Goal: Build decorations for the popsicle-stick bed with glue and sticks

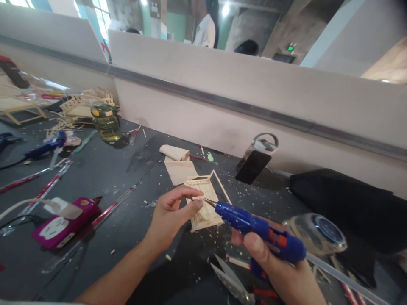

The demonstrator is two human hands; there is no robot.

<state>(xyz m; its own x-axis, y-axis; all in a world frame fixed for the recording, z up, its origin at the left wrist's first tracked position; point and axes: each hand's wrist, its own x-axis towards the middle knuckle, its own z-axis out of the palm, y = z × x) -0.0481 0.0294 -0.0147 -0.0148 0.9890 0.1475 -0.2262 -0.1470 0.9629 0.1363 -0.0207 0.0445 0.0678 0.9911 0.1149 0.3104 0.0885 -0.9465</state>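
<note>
My right hand (270, 258) is wrapped round a blue glue gun (248, 222), with a clear glue stick (337, 273) sticking out of its back end. The metal nozzle points left and meets a small pale wooden piece (199, 198) pinched between the thumb and forefinger of my left hand (173, 209). Whether nozzle and wood touch, I cannot tell. Beneath both hands lies a small model of thin wooden sticks (205, 214), a slatted base with a raised frame, partly hidden by my left fingers.
Open scissors (230, 279) lie close below the glue gun. A jar (318, 233) and black cloth (343, 203) are at right; a phone (254, 165) leans on a bottle. At left are a purple power strip (68, 231), another glue gun (47, 146) and a yellowish bottle (106, 123). A partition (203, 101) stands behind.
</note>
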